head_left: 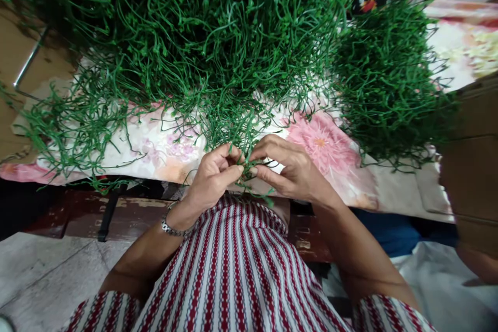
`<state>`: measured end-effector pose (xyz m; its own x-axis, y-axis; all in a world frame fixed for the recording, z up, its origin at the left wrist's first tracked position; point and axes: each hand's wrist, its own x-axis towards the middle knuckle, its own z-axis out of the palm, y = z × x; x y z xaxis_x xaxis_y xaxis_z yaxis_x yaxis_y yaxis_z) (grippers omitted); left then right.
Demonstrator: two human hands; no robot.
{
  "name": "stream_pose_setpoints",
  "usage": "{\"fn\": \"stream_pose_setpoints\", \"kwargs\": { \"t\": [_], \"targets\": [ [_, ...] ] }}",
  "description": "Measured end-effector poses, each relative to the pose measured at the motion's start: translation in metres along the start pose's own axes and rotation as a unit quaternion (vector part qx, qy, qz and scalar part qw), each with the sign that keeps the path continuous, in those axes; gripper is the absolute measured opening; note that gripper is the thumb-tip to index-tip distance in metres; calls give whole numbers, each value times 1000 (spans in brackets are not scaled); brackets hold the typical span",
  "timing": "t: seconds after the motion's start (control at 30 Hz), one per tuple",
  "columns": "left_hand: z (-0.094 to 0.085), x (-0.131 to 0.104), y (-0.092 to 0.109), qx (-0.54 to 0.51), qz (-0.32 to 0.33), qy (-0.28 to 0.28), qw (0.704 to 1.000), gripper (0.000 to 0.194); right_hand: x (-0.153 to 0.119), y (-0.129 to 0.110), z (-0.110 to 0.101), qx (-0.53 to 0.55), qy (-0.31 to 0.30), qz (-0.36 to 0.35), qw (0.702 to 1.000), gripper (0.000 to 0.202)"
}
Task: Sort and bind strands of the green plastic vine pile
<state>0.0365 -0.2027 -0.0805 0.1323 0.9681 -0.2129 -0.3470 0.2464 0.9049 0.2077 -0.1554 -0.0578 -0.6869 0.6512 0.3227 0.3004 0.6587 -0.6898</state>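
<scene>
Close to my body, at the front edge of the flowered cloth, both hands meet over thin green plastic stems. My left hand, with a metal bracelet at the wrist, pinches a stem piece between thumb and forefinger. My right hand pinches stems just beside it, its thumb and fingertips nearly touching the left ones. Short green ends stick out below the fingertips. Where the pieces join is too small to make out.
A large heap of green stems fills the far side. Smaller piles lie at the left and right. Cardboard stands at the right edge, and a metal rod lies at the left. Another person's arm shows at lower right.
</scene>
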Motion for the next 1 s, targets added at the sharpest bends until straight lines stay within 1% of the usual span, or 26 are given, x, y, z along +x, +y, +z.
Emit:
{"fn": "stream_pose_setpoints", "kwargs": {
  "t": [0.1,0.13,0.17,0.23,0.33,0.4,0.47,0.6,0.7,0.77,0.87,1.0],
  "targets": [
    [-1,2,1,36,10,-22,999,14,-2,-3,2,7,25,5,1000,9],
    [-2,3,3,54,11,-35,998,14,-2,-4,2,6,24,3,1000,9],
    [-2,3,4,79,13,-47,996,15,-2,-5,0,5,12,2,1000,9],
    [-3,3,8,153,22,-67,986,15,-1,-6,-3,1,-28,4,1000,10],
    [-4,2,14,300,50,-68,950,13,1,-7,-9,-23,-90,16,996,11],
    [-4,1,17,368,60,-74,925,8,3,-7,-11,-37,-108,13,993,12],
    [-5,2,19,402,66,-96,908,8,3,-7,-11,-45,-111,3,993,12],
    [-6,5,21,422,74,-148,892,14,1,-8,-11,-46,-109,-11,993,12],
    [-7,8,20,412,87,-177,889,15,2,-9,-12,-28,-140,-32,989,14],
    [-9,10,19,403,109,-202,886,18,4,-9,-12,-19,-160,-51,986,14],
    [-12,12,17,404,140,-244,870,21,5,-8,-10,-9,-174,-78,982,14],
    [-17,15,16,401,134,-297,856,24,7,-3,-7,16,-208,-104,972,16]
  ]
}}
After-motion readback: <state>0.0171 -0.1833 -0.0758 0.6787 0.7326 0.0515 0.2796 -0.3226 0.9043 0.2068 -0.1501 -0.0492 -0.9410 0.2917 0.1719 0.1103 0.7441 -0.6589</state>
